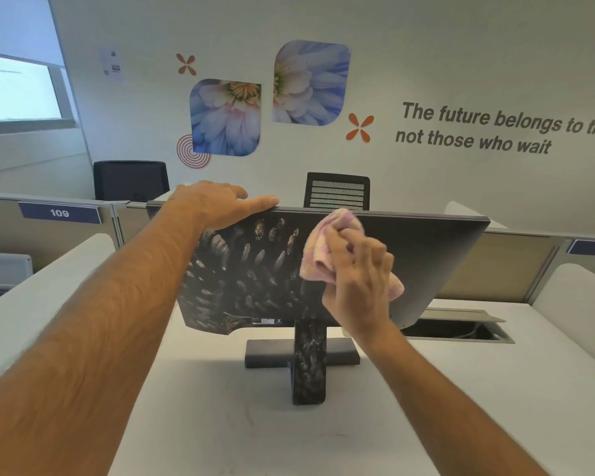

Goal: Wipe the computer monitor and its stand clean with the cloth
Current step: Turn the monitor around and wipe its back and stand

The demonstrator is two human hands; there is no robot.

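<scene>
Presently cloth (318, 259) under right fingers (364, 249), against monitor (437, 262)

Monitor (437, 262) back dark grey/black; left half speckled w/ pale whitish smudge marks in fan-like pattern, right half plain dark. Stand (309, 359) below monitor black, same whitish mottling on neck; base dark grey. Cloth (318, 255) against monitor back pink w/ cream/peach patches. Counter (220, 424) under monitor off-white. Above monitor on white wall: two blue-white flower prints (310, 82) w/ yellow-pink centres, orange four-petal marks (359, 128), red concentric-ring circle (191, 152), dark grey lettering. Behind monitor, black mesh chair (337, 190). Left of monitor, navy tag (60, 213) w/ white "109"; beige partition panels.
</scene>
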